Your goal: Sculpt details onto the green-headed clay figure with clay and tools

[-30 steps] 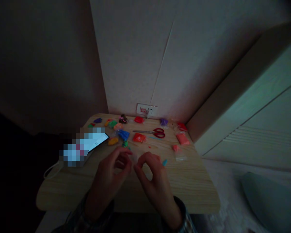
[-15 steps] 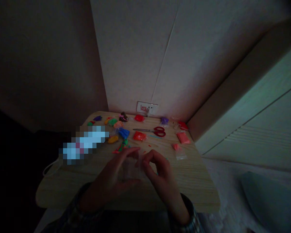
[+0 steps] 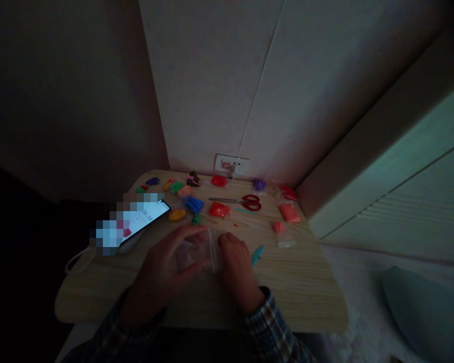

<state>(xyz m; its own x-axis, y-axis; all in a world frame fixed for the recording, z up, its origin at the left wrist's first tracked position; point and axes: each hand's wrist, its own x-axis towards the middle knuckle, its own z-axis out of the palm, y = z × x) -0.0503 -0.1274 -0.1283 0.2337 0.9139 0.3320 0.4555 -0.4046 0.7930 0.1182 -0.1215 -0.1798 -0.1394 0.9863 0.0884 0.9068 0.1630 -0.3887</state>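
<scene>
On the left side of the small wooden table point(image 3: 302, 287) a lit phone point(image 3: 144, 222) lies near the edge. Beside it, the left hand point(image 3: 162, 267) and the right hand point(image 3: 236, 262) are close together, both pinching a small clear plastic bag point(image 3: 199, 252) just above the tabletop. A turquoise tool point(image 3: 257, 254) lies just right of the right hand, and red scissors point(image 3: 245, 201) farther back. The room is very dark, so the thin bag may slip from the fingers or tear if they pull unevenly.
</scene>
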